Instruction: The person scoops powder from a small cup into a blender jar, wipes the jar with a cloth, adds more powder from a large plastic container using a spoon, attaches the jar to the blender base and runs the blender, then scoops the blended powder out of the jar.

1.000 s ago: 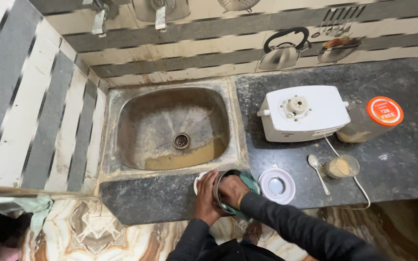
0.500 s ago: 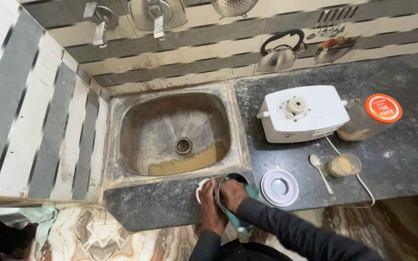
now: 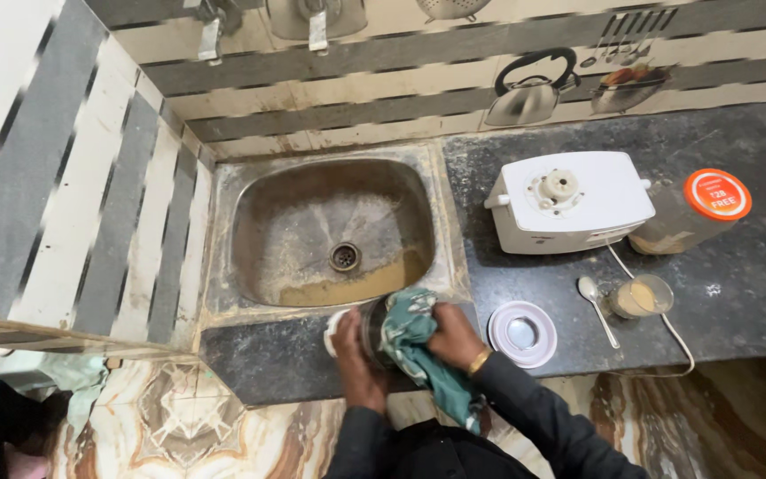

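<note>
From the head view, my left hand point(image 3: 354, 355) is wrapped around the steel jar point(image 3: 371, 333), which lies tipped, its long axis running left to right. My right hand point(image 3: 454, 335) presses the teal cloth point(image 3: 414, 341) against its right-facing mouth. A white lid point(image 3: 522, 333) lies just beyond my right hand.
</note>
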